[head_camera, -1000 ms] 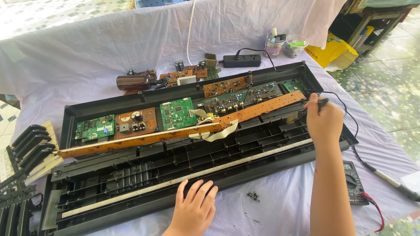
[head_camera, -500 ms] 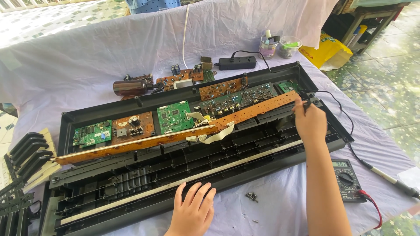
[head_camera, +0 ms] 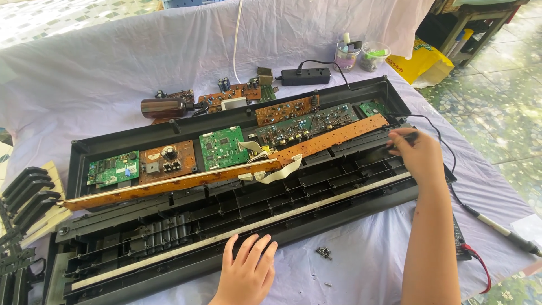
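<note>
Brown bottle point(head_camera: 162, 107), black power strip point(head_camera: 305, 76), loose screws point(head_camera: 323, 253), detached keys point(head_camera: 25, 195).

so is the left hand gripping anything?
No. The left hand lies flat with fingers spread on the front edge of the open black keyboard case, holding nothing.

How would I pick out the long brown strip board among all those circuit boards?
Find the big black keyboard case opened on the white cloth. Along its middle, slanting from lower left up to the right hand, lies the long brown strip board. Its neighbours behind it are short green or brown rectangles; only this one runs nearly the case's full length.
</note>
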